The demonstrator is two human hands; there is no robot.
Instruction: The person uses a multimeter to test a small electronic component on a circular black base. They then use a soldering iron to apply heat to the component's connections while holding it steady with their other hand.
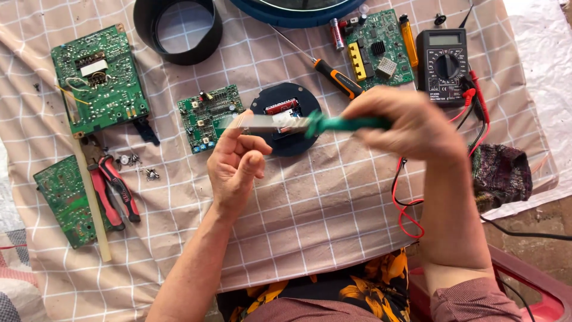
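Observation:
My right hand [411,125] is closed around the green handle of a tool [348,123] whose metal shaft [271,123] points left; it is blurred by motion. My left hand [235,164] is raised palm up, its fingertips touching the end of the shaft. Beneath the shaft on the checked cloth [310,214] lies a round black part [289,119] with a small board in it. A small green circuit board [208,116] sits just left of it.
A large green board [98,77] and another [62,200] lie at the left, with red-handled pliers [113,191], loose screws [149,173] and a pale stick [92,197]. At the top are a black ring [179,30], an orange-handled screwdriver [336,77], a green board [381,50] and a multimeter [444,56] with red leads.

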